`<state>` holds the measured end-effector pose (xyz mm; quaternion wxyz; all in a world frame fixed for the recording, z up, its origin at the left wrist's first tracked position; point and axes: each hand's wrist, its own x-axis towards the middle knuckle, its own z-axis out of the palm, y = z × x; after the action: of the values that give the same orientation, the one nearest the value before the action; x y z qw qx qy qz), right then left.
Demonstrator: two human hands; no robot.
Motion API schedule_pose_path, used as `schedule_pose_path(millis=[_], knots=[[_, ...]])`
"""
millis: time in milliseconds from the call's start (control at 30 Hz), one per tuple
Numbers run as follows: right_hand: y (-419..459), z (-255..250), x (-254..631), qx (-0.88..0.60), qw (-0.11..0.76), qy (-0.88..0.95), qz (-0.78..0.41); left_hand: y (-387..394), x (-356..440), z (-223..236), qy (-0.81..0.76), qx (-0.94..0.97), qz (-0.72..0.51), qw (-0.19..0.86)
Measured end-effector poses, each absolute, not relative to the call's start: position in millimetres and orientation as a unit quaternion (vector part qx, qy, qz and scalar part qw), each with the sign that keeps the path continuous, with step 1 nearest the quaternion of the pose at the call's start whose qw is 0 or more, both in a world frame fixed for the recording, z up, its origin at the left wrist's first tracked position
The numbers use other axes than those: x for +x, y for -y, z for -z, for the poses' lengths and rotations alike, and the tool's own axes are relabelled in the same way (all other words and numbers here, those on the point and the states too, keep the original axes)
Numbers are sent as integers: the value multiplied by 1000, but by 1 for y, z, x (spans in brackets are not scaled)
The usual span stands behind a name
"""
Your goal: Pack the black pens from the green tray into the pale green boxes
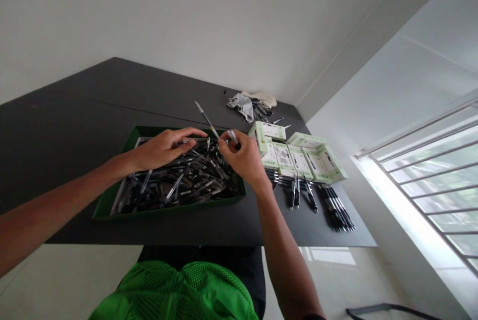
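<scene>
My right hand (241, 153) is closed over the right part of a green box (170, 212). A thin pen refill (206, 118) with a yellowish band sticks up and left from its fingertips. A clear pen part (232, 136) also shows in that hand, beside the thumb and forefinger. My left hand (168, 148) hovers above the box's left half, fingers stretched and thumb apart from them. Whether a small piece lies between its thumb and fingers is hard to see. Loose clear and black pens (194, 175) fill the box in a jumble.
Light green open cartons (298, 158) stand right of the box. In front of them lie several pens (295, 193) and a neat row of pens (337, 209) near the table's right edge. Gloves (242, 106) and more pens lie at the back, close to the wall.
</scene>
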<state>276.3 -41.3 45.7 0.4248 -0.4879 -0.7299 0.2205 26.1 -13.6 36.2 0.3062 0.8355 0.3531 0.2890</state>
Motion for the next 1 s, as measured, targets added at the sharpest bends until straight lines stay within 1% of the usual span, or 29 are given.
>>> schedule_pose_path(millis=[100, 233, 367, 500, 633, 700, 867, 1000], knots=[[50, -42, 265, -445, 410, 754, -256, 18, 44, -44, -321, 835, -333, 299], [56, -37, 264, -425, 396, 765, -278, 23, 57, -47, -321, 821, -371, 294], [58, -33, 274, -410, 410, 755, -308, 24, 61, -42, -300, 776, -420, 362], [56, -25, 278, -383, 424, 764, -300, 23, 63, -38, -262, 729, -483, 409], [52, -17, 275, -325, 415, 790, -313, 23, 66, -36, -261, 735, -487, 393], [51, -15, 275, -327, 416, 787, -317, 23, 66, -35, -262, 745, -486, 376], [52, -13, 277, -329, 400, 781, -348, 23, 65, -33, -275, 715, -538, 352], [51, -12, 275, -308, 393, 788, -359, 24, 64, -32, -277, 735, -511, 350]])
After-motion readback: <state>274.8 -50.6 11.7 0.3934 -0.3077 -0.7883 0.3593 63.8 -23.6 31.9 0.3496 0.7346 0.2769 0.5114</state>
